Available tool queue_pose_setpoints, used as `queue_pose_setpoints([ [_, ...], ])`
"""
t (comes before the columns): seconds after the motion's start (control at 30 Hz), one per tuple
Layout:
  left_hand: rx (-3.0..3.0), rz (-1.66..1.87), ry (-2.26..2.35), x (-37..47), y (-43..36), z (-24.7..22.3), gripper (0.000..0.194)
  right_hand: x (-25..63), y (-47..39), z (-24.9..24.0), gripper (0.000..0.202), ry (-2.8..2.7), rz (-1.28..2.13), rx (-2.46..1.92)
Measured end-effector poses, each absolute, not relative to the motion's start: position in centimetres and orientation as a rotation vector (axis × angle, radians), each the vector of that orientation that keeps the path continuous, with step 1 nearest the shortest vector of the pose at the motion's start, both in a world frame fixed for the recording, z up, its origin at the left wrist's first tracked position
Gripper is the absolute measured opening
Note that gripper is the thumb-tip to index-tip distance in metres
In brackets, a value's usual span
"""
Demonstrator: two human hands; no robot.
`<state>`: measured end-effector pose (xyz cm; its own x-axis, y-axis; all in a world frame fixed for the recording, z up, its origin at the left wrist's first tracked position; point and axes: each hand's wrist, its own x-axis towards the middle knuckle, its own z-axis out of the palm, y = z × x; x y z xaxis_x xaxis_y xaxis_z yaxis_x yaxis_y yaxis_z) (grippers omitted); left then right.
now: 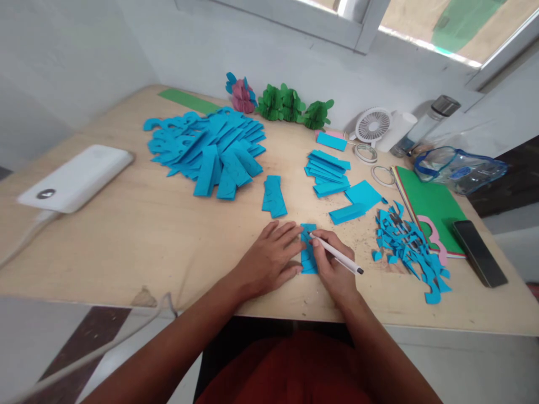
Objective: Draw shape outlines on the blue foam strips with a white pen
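L hand [272, 255] lies flat, fingers a bit spread, tips at the L edge of a blue paper strip [308, 260]. R hand [337, 269] pinches a white pen [339, 257] b/w thumb & fingers; pen tip is on or just above the strip, can't tell which. Strip's on the table [177, 235], b/w both hands, near the front edge, its R side partly covered by R hand. Dark lines on it, too small to make out. R hand's lower fingers are mostly hidden. Heap of blue cutouts [202, 140], back L, overlaps too much to count. Blue scraps [402, 241] to R are just as jumbled. Clear pouch [463, 168]: contents unclear. White device's [80, 175] cable [25, 240] runs out of view at L; window [404, 22] cut off at top.
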<state>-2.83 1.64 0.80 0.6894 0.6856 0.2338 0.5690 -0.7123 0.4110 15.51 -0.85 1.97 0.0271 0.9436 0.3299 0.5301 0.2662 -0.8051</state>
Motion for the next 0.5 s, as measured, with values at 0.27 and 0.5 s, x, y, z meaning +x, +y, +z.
queue_pose_setpoints([
  [0.27, 2.586, 0.536, 0.994, -2.96, 1.59, 0.75, 0.039, 15.50, -0.81, 1.93, 0.012, -1.587, 0.587, -1.452],
  [0.5, 2.580, 0.530, 0.995, -2.92, 1.65, 0.96, 0.039, 15.52, -0.82, 1.82, 0.013, -1.569, 0.630, -1.462],
])
